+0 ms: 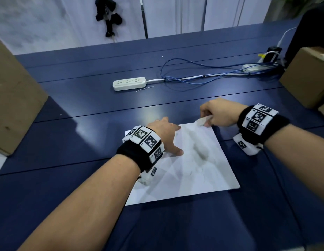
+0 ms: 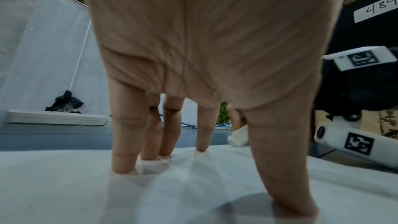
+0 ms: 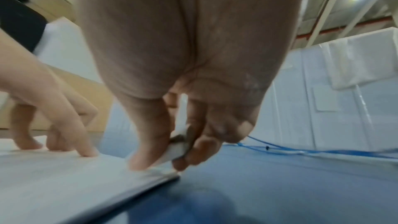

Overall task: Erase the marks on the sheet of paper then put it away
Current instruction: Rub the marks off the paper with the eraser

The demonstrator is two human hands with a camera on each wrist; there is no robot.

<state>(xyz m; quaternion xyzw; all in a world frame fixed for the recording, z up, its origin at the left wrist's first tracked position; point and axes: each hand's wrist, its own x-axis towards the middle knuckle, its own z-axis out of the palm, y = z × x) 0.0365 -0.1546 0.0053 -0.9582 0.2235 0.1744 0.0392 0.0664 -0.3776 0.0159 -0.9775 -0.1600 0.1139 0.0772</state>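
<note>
A white sheet of paper lies flat on the dark blue table. My left hand presses down on its far left part with straight, spread fingers, fingertips on the sheet. My right hand pinches a small white eraser between thumb and fingers at the sheet's far right corner. The eraser touches the paper's edge there; it also shows past my left hand as a white eraser. No marks are visible on the sheet.
A white power strip lies beyond the paper, with blue cables trailing right to a second strip. Cardboard boxes stand at the left and right table edges.
</note>
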